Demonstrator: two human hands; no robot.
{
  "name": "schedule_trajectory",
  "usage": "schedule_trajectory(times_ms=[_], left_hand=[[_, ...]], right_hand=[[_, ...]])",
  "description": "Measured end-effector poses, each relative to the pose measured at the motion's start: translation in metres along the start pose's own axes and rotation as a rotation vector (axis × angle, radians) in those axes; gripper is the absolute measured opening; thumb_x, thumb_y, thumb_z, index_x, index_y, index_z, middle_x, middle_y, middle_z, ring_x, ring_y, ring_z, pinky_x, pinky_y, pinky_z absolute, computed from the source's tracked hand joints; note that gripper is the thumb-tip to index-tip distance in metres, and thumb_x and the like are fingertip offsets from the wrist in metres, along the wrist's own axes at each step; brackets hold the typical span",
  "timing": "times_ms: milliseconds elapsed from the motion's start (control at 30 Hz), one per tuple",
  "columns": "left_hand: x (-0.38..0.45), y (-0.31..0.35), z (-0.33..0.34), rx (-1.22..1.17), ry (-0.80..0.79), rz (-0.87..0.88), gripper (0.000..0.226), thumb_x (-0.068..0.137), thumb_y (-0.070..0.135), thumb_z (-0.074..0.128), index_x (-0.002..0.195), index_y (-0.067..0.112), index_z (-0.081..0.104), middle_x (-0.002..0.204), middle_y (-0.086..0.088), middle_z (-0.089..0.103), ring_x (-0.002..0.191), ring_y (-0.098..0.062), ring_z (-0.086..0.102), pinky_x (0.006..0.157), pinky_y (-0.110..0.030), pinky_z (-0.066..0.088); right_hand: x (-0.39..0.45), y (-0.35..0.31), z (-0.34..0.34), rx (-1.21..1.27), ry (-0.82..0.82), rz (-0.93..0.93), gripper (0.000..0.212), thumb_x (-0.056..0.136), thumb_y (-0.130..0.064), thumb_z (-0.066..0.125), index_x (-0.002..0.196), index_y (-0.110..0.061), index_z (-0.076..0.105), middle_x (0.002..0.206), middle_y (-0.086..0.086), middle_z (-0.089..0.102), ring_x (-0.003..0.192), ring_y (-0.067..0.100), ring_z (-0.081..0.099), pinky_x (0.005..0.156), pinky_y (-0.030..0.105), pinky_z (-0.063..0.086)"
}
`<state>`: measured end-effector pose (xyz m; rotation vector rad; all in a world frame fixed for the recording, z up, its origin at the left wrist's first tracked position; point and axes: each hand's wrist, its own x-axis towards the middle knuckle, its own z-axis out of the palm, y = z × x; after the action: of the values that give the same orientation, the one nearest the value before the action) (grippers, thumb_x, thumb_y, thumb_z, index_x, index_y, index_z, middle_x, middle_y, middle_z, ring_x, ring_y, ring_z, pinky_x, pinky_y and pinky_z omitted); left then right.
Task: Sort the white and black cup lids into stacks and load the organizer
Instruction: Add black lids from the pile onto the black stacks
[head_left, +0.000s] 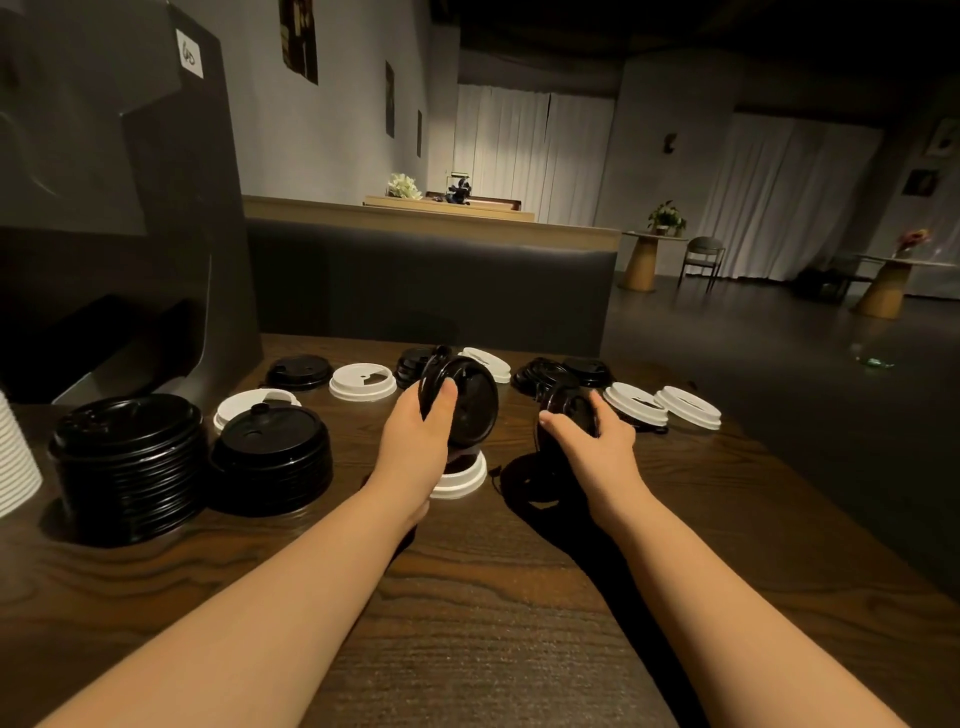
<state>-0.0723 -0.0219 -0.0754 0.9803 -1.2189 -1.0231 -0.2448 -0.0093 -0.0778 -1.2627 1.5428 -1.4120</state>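
My left hand (415, 441) grips a few black lids (470, 400) tilted on edge above a white lid (460, 480) on the wooden table (467, 623). My right hand (597, 441) closes on another black lid (563, 402) held on edge just right of centre. Two stacks of black lids stand at the left: a tall one (127, 462) and a shorter one (270, 457). Loose white lids (362, 381) and black lids (300, 371) lie scattered along the far edge. The dark organizer (130, 234) rises at the far left.
A white stack (15, 462) shows at the left frame edge. Two white lids (688, 407) lie near the table's right edge, beyond which the floor drops away. A dark bench back (426, 275) runs behind the table.
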Motion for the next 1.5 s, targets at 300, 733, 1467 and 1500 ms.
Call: schedule_trajectory(times_ms=[300,733,1467,1500], left_hand=[[-0.008,0.003,0.004,-0.237,-0.172,-0.192,0.026,0.100,0.031,0.041,0.114,0.024,0.062,0.125,-0.002,0.062,0.126,-0.021,0.050,0.109,-0.049,0.035],[-0.021,0.011,0.006,0.010,-0.357,-0.051,0.027,0.101,0.030,0.038,0.106,0.031,0.064,0.106,0.006,0.071,0.108,-0.010,0.062,0.098,-0.036,0.046],[-0.027,0.017,0.004,0.130,-0.550,0.051,0.025,0.089,0.041,0.059,0.113,0.035,0.055,0.113,0.008,0.065,0.109,-0.007,0.060,0.092,-0.024,0.049],[-0.025,0.015,0.006,0.144,-0.520,0.060,0.026,0.088,0.031,0.064,0.111,0.036,0.055,0.112,0.008,0.065,0.108,-0.007,0.060,0.091,-0.024,0.050]], right_hand=[[-0.016,-0.010,0.018,0.357,-0.289,0.097,0.080,0.060,-0.057,0.071,0.120,-0.005,0.058,0.112,0.014,0.068,0.100,0.027,0.068,0.090,0.045,0.054],[-0.024,-0.008,0.019,0.227,-0.148,-0.071,0.061,0.074,-0.040,0.071,0.125,-0.027,0.039,0.126,0.004,0.053,0.100,0.016,0.063,0.087,0.042,0.055],[-0.030,-0.011,0.010,-0.045,-0.103,-0.205,0.050,0.082,-0.030,0.069,0.115,-0.025,0.033,0.105,-0.008,0.050,0.092,0.005,0.054,0.067,0.016,0.044],[-0.028,-0.012,0.011,-0.032,-0.101,-0.188,0.043,0.085,-0.028,0.065,0.115,-0.023,0.034,0.104,-0.007,0.051,0.089,0.004,0.054,0.064,0.015,0.043]])
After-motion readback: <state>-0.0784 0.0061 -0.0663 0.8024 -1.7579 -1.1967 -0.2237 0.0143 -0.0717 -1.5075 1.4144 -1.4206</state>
